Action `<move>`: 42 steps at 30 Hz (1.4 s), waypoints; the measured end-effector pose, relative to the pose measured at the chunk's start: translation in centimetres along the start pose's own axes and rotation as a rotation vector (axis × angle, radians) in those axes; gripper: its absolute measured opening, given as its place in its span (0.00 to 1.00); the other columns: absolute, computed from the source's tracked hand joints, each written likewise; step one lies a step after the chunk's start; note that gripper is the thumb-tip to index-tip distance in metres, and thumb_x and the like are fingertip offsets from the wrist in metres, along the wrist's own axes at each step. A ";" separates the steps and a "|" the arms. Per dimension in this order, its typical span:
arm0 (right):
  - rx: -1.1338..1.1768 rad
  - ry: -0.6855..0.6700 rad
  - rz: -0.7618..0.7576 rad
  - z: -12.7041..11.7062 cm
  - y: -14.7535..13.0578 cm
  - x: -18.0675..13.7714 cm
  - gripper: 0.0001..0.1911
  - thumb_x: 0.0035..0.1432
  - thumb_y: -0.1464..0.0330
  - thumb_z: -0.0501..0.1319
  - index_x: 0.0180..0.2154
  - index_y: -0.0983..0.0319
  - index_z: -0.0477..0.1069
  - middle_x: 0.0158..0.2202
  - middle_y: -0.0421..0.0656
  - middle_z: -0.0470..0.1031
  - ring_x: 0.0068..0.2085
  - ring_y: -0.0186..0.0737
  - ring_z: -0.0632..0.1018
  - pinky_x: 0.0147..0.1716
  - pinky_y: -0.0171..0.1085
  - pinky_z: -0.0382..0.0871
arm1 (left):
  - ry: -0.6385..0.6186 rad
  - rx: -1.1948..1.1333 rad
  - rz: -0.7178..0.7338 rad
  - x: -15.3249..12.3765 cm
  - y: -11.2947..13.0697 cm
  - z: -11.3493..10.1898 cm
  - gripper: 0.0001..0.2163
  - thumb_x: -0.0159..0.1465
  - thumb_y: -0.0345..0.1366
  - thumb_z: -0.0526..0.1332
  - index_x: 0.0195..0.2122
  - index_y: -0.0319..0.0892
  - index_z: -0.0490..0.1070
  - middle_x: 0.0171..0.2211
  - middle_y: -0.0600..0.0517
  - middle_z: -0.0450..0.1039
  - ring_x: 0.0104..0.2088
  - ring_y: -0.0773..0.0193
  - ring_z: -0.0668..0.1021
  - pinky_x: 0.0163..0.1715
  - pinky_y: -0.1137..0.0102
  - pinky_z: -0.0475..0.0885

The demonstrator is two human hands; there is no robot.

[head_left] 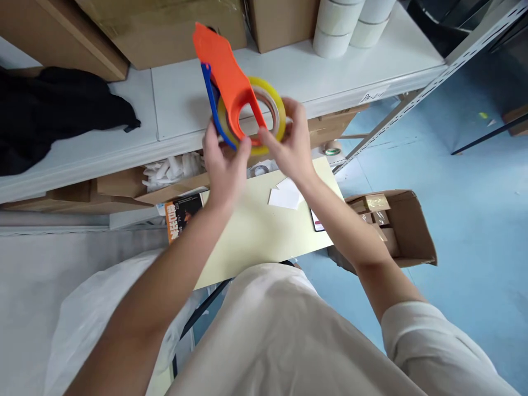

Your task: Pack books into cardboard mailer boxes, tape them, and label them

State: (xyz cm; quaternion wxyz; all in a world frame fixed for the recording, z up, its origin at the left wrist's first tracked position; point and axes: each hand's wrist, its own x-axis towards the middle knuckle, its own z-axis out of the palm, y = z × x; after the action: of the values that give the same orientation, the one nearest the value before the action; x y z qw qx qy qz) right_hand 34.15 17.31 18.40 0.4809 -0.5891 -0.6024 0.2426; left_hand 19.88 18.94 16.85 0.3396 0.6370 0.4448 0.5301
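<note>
We hold an orange tape holder [225,66] with a blue side and a roll of yellow tape [281,113] together, up by the front edge of the white shelf [177,104]. Our left hand [226,165] grips the low end of the holder, by its blue side. Our right hand [292,143] grips the roll, with the thumb near the orange part. On the shelf edge we see a label [374,93] with black writing; it seems to start with D, but the rest is too small to be sure. Below, a black and orange box [173,220] has big letters on its orange strip, but we cannot make out the words. Near it, white papers [284,198] lie on a pale yellow table [239,236].
</note>
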 end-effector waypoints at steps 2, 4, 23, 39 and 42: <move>0.003 0.020 0.012 -1.0 0.7 -6.0 0.34 0.59 0.57 0.57 0.61 0.56 0.44 0.59 0.47 0.56 0.58 0.47 0.64 0.50 0.46 0.70 | -0.041 -0.012 -0.101 -6.1 0.6 -0.3 0.30 0.57 0.47 0.63 0.60 0.53 0.54 0.59 0.48 0.58 0.58 0.54 0.66 0.52 0.62 0.70; -0.014 -0.008 0.105 -1.1 3.1 -11.5 0.35 0.57 0.56 0.59 0.61 0.55 0.46 0.57 0.48 0.58 0.56 0.48 0.66 0.45 0.45 0.74 | -0.074 -0.031 -0.234 -11.7 -0.5 0.1 0.31 0.58 0.46 0.63 0.60 0.55 0.52 0.60 0.47 0.56 0.59 0.55 0.65 0.50 0.65 0.72; -0.172 -0.199 0.719 3.2 19.3 -26.2 0.34 0.50 0.61 0.62 0.57 0.60 0.57 0.53 0.52 0.63 0.47 0.47 0.73 0.40 0.45 0.74 | -0.439 -0.029 -0.854 -26.2 -16.7 4.5 0.29 0.54 0.36 0.65 0.57 0.43 0.60 0.53 0.41 0.64 0.46 0.59 0.73 0.38 0.66 0.76; -0.444 -0.377 0.714 1.9 19.3 -24.9 0.28 0.57 0.56 0.56 0.56 0.59 0.59 0.50 0.51 0.70 0.40 0.47 0.77 0.37 0.45 0.71 | -0.437 -0.014 -0.902 -25.6 -16.8 4.8 0.20 0.56 0.33 0.63 0.51 0.40 0.65 0.47 0.43 0.73 0.41 0.60 0.78 0.42 0.63 0.76; -0.513 -0.429 0.708 1.9 19.0 -24.3 0.27 0.57 0.57 0.56 0.56 0.59 0.59 0.49 0.52 0.71 0.41 0.51 0.77 0.36 0.45 0.70 | -0.447 -0.060 -0.967 -25.2 -16.9 4.9 0.20 0.56 0.31 0.64 0.51 0.41 0.64 0.45 0.44 0.74 0.40 0.61 0.79 0.43 0.62 0.75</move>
State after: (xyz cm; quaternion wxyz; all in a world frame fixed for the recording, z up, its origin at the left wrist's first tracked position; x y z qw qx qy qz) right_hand 37.78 -1.51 -5.85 0.0732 -0.7941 -0.4909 0.3507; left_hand 20.11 2.10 -8.84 0.6496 0.4469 0.5890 0.1770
